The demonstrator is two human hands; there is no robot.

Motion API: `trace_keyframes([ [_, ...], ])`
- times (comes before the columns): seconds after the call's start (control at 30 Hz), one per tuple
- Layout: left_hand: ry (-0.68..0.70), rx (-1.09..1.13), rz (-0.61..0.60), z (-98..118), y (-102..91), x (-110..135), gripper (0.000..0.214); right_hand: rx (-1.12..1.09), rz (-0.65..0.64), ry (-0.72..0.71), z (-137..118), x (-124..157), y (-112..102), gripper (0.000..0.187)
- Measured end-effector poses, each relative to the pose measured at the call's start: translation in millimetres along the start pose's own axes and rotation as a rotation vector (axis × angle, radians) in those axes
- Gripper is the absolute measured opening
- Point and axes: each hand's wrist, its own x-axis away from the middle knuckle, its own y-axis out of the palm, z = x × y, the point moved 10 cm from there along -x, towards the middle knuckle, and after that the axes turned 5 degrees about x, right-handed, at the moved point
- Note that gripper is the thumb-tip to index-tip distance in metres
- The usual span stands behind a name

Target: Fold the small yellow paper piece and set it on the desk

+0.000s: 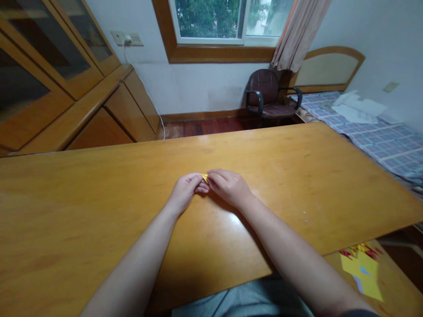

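Note:
Both of my hands meet at the middle of a long wooden table (99, 198). My left hand (185, 190) and my right hand (229, 186) are curled, fingertips pinched together on a small piece of yellow paper (205, 177). Only a sliver of the paper shows between the fingers; the rest is hidden by them. Both hands rest low on the tabletop.
Wooden cabinets with glass doors (49, 75) line the left wall. A dark armchair (268, 96) stands under the window, and a bed with a checked cover (380, 136) lies at the right. Coloured paper sheets (363, 268) lie on a lower surface at the bottom right.

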Motion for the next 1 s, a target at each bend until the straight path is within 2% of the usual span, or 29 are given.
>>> trace_keyframes([
  [0.27, -0.006, -0.005, -0.007, -0.4, 0.2, -0.3, 0.026, 0.081, 0.014, -0.015, -1.7, -1.2, 0.1, 0.018],
  [0.7, 0.008, 0.002, -0.041, 0.7, 2.4, 0.7, 0.028, 0.053, -0.026, -0.037, -1.6, -0.2, 2.0, 0.022],
  [1.0, 0.011, -0.019, -0.008, 6.0, 3.8, 2.7, 0.033, 0.01, -0.04, -0.058, -4.2, -0.4, 1.7, 0.021],
])
